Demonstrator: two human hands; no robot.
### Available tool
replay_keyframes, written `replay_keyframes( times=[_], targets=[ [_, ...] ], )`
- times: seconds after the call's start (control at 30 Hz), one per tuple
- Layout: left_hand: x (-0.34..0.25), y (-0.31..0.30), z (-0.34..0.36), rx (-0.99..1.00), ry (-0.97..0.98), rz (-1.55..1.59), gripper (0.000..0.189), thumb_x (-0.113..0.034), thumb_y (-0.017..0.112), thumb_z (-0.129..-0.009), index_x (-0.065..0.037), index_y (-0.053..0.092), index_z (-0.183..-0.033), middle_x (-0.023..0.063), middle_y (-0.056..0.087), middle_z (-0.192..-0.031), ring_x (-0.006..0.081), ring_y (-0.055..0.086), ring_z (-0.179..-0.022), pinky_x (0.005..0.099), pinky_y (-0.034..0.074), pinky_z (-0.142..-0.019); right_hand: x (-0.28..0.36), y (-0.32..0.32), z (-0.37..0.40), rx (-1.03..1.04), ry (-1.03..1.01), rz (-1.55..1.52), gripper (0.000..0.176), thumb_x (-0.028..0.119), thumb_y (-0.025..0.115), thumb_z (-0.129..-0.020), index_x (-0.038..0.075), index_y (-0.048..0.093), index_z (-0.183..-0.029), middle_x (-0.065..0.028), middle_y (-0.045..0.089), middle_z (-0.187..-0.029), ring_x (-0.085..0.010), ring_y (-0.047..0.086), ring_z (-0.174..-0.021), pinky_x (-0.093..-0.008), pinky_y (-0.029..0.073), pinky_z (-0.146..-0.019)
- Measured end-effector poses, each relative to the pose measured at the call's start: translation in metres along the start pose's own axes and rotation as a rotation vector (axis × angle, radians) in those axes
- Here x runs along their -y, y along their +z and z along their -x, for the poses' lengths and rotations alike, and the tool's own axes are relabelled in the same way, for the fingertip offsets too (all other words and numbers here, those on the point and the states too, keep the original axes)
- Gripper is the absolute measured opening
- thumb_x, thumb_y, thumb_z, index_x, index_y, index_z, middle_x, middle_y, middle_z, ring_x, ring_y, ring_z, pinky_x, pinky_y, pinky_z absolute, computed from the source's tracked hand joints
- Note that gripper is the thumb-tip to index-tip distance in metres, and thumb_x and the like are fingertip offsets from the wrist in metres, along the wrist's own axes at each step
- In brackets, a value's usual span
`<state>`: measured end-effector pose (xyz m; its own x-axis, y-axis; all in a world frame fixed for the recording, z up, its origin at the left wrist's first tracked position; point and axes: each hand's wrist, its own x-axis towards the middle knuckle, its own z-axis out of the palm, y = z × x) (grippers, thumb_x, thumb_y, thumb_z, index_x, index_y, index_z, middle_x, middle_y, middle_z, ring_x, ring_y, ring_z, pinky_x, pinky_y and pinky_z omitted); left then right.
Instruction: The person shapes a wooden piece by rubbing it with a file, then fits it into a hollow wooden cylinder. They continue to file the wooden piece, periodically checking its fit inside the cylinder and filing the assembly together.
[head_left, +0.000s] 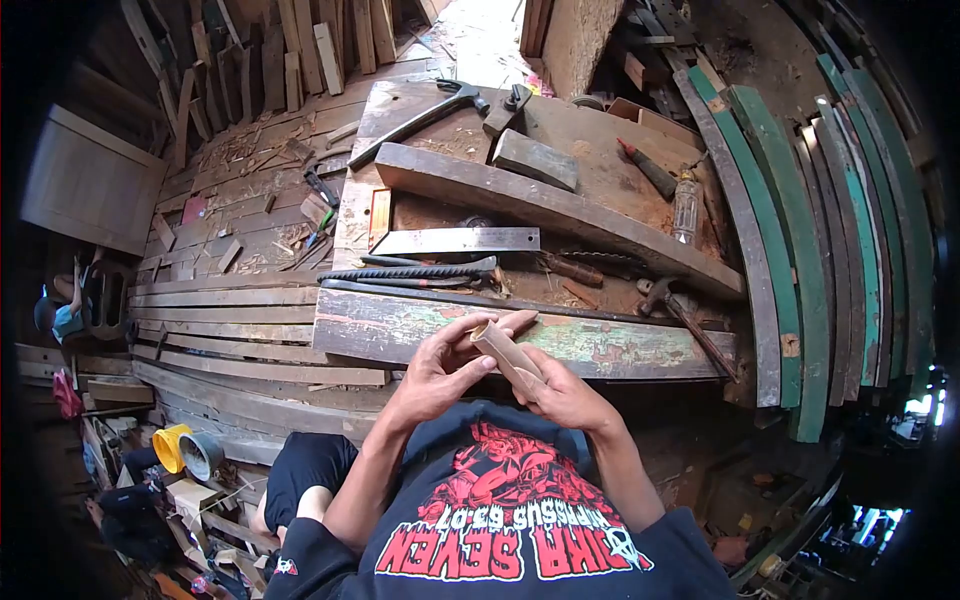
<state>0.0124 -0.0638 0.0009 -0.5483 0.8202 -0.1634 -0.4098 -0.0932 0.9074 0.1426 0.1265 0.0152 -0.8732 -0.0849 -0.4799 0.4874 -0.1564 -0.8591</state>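
Note:
Close to my chest, at the near edge of the bench, both hands hold a short light-brown wooden piece (508, 360). It is tilted, with one end up by my left fingers. My left hand (440, 368) is closed on the upper part, its thumb along the side and its other fingers partly hidden behind. Around the lower part, my right hand (562, 392) is closed, with several fingers hidden under the piece. Just beyond lies a thick board with peeling green paint (620, 346). A metal try square with an orange handle (460, 240) rests farther in.
On the bench lie a claw hammer (420, 118), a wooden block (535, 160), a long plank (560, 208), a chisel-like tool (648, 168) and another hammer (690, 325). Green-painted boards (770, 250) stand at right. A yellow bucket (170, 450) and a seated person (68, 315) are at left.

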Motion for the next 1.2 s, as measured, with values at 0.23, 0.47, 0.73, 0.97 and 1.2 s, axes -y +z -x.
replay_keyframes(
  times=[0.23,0.47,0.73,0.97,1.2],
  targets=[
    [-0.009,0.008,-0.004,0.014,-0.002,0.137,0.042,-0.003,0.059,-0.105,-0.006,0.044,-0.144,0.0205,0.056,-0.151,0.0225,0.057,-0.136,0.0383,0.048,-0.113,-0.005,0.017,0.000,0.048,-0.024,-0.297,0.047,0.036,0.048,-0.112,0.015,0.038,-0.154,0.0026,0.050,-0.089,-0.0043,0.039,-0.064,-0.0200,0.034,-0.055],
    [0.001,0.019,-0.011,-0.043,0.017,0.164,0.036,-0.012,0.051,-0.110,-0.003,0.039,-0.142,0.0241,0.057,-0.149,0.0241,0.059,-0.134,0.0396,0.048,-0.113,-0.008,0.023,0.001,0.113,0.031,-0.598,0.058,0.058,0.038,-0.111,0.014,0.038,-0.148,0.0009,0.048,-0.090,-0.0041,0.037,-0.063,-0.0193,0.031,-0.054],
    [0.004,0.031,-0.017,-0.145,0.063,0.044,0.035,-0.013,0.045,-0.112,0.001,0.036,-0.142,0.0266,0.059,-0.143,0.0297,0.060,-0.132,0.0397,0.049,-0.111,-0.006,0.035,-0.001,-0.036,-0.003,-0.387,0.050,0.055,0.046,-0.110,0.010,0.046,-0.133,-0.0004,0.050,-0.093,-0.0039,0.045,-0.065,-0.0193,0.039,-0.053],
    [0.024,0.022,-0.020,-0.152,0.065,0.146,0.037,-0.014,0.049,-0.111,-0.001,0.038,-0.144,0.0195,0.067,-0.127,0.0245,0.064,-0.124,0.0355,0.053,-0.103,-0.028,0.038,-0.008,0.134,-0.006,-0.841,0.041,0.049,0.048,-0.111,0.013,0.045,-0.130,-0.0010,0.052,-0.098,-0.0043,0.046,-0.064,-0.0181,0.039,-0.052],
    [0.024,-0.003,-0.021,-0.442,0.077,-0.408,0.038,-0.023,0.075,-0.098,-0.001,0.066,-0.127,0.0152,0.072,-0.115,0.0251,0.069,-0.101,0.0383,0.055,-0.092,-0.012,0.024,-0.007,-0.023,0.147,-0.660,0.034,0.038,0.043,-0.115,0.020,0.039,-0.144,0.0008,0.046,-0.094,-0.0018,0.031,-0.059,-0.0167,0.030,-0.049]
  ],
)
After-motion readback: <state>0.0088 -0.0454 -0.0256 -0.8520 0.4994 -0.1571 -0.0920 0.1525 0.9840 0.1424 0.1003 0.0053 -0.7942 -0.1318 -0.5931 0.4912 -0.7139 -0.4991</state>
